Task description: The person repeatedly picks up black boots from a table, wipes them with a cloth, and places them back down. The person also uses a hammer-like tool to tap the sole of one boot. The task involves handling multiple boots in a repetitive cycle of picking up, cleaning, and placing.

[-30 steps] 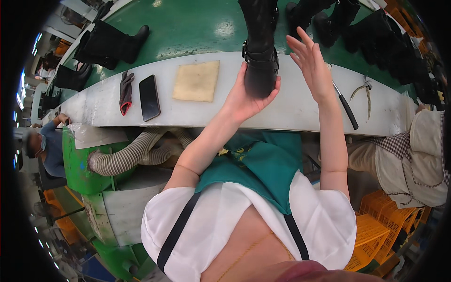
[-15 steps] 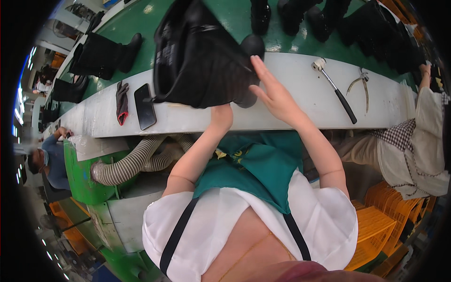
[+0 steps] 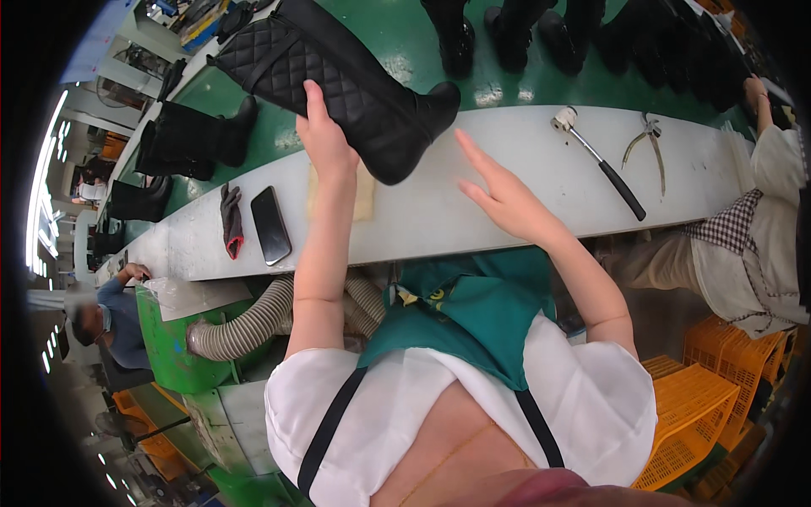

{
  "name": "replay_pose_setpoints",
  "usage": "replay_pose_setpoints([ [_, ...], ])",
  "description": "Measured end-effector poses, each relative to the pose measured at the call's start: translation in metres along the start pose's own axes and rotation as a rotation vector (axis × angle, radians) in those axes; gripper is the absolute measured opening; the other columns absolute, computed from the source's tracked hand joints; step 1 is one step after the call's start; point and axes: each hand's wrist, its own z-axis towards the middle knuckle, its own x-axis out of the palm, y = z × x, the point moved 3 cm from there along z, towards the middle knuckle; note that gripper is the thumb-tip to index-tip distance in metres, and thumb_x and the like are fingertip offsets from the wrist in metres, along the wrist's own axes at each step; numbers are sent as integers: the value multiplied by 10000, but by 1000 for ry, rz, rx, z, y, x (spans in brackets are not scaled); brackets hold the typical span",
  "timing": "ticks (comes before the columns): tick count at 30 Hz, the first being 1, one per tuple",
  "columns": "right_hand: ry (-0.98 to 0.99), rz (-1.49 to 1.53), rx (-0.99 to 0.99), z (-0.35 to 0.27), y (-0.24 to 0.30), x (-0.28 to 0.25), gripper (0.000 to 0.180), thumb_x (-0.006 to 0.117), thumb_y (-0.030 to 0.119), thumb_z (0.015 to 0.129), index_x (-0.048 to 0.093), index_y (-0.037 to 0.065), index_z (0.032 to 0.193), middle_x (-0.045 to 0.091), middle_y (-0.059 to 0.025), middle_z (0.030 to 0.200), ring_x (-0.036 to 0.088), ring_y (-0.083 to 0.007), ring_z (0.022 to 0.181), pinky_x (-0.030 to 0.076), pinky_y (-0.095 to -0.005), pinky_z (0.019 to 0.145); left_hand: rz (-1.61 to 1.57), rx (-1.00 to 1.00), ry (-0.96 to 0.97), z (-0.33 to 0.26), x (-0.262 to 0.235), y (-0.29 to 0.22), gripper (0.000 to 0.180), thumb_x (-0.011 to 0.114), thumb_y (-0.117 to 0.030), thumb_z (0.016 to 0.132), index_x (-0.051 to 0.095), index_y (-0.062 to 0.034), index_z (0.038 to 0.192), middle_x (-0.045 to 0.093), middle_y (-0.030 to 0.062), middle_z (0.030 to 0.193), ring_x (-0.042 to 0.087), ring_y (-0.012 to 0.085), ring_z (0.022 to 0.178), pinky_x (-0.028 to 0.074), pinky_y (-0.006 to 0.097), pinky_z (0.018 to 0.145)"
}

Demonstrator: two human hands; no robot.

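Note:
A tall black boot (image 3: 359, 93) with a quilted shaft and a strap is raised above the white worktop (image 3: 439, 220). My left hand (image 3: 325, 139) grips it by the shaft, thumb lying on the quilting, the other fingers hidden behind. The boot is tilted, its toe end pointing up and right, its shaft reaching to the upper left. Just right of its foot, my right hand (image 3: 507, 198) is apart from it, fingers stretched out and holding nothing. Below the boot, a pale yellow cloth or sheet (image 3: 361, 196) lies on the worktop, partly covered by my left forearm.
A hammer (image 3: 604, 169) and pincers (image 3: 649, 148) lie right; a phone (image 3: 270, 226) and dark glove (image 3: 231, 221) left. More black boots (image 3: 207, 131) stand on the green surface (image 3: 389, 46). One person (image 3: 748, 253) is at right, another (image 3: 118, 317) far left. Orange crates (image 3: 688, 414) stand low right.
The boot has turned over, showing its quilted side, and its foot has swung out. My left hand has come up into view on the shaft. My right hand has come off the boot.

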Motion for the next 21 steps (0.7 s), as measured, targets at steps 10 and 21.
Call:
replay_pose_setpoints([
  [10, -69, 92, 129, -9, -11, -22, 594, 455, 172, 976, 211, 57, 1505, 301, -193, 1522, 282, -314, 1417, 230, -370, 1140, 792, 293, 63, 137, -22, 126, 483, 589, -384, 940, 632, 96, 962, 687, 190, 886, 635, 229, 836, 473, 374, 774],
  [21, -211, 39, 226, -46, -64, -49, 540, 374, 156, 995, 234, 49, 1506, 251, -150, 1553, 249, -274, 1435, 195, -378, 1157, 1315, 667, -22, 190, -164, -55, 678, 697, -291, 821, 428, 57, 1338, 386, 247, 1424, 363, 362, 1342, 300, 409, 1100],
])
